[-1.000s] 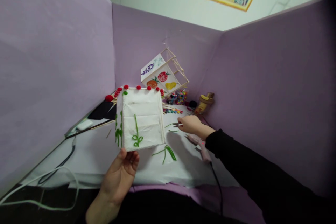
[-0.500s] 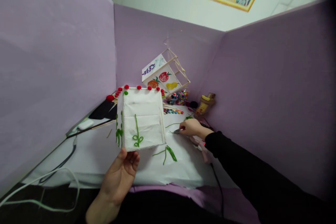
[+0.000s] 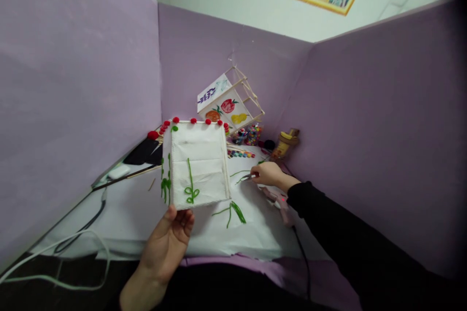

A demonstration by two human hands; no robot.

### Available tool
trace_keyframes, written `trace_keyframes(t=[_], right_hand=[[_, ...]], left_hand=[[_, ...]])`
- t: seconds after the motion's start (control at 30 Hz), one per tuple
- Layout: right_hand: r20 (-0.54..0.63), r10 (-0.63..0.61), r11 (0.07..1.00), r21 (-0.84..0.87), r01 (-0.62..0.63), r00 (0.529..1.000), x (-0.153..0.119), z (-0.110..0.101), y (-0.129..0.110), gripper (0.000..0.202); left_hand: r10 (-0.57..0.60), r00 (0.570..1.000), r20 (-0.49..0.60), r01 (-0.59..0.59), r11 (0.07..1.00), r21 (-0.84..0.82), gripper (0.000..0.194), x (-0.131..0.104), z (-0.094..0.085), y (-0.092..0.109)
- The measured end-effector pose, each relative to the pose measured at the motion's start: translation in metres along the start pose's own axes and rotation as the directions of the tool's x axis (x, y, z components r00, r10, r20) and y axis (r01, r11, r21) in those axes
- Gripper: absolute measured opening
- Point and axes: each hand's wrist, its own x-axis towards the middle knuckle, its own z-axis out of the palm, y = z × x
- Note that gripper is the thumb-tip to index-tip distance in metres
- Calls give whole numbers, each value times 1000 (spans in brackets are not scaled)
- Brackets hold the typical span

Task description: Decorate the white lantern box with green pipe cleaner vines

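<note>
My left hand [image 3: 170, 238] is closed on the lower left corner of a white box-shaped lantern [image 3: 200, 143], thumb in front and fingers underneath. Red pompoms line the lantern's top edge, and a green stem with looped leaves [image 3: 189, 189] is on its front face. More green pieces show on its left side. To the right, my right hand [image 3: 268, 175] pinches metal tweezers [image 3: 248, 177], their tips pointing left at a thin green strand [image 3: 239, 181] low over the table. Whether the tips grip the strand is too small to tell.
Cut green strands [image 3: 238, 213] lie on the white-covered table. A pink hot glue gun [image 3: 279, 201] with a black cord rests below my right wrist. Behind stands a stick-framed lantern [image 3: 231, 102] with painted fruit. Bead bags [image 3: 251, 135] sit near it. Purple panels [image 3: 233, 39] enclose the table.
My right hand has shifted slightly right and up with the tweezers, uncovering more of the glue gun. My left hand and the lantern have stayed in place.
</note>
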Motion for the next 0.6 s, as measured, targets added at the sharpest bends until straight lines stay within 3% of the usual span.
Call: trace_keyframes(t=[0.4,0.6], right_hand=[[28,-92,994,-59,94,995,14,9,-3,34],[-11,-130,986,-103,128,991,12,6,-5,25]], left_hand=[[5,1000,-3,-5,1000,5,33,0,0,0],[6,1000,1,-6,1000,-2,31,1,0,0]])
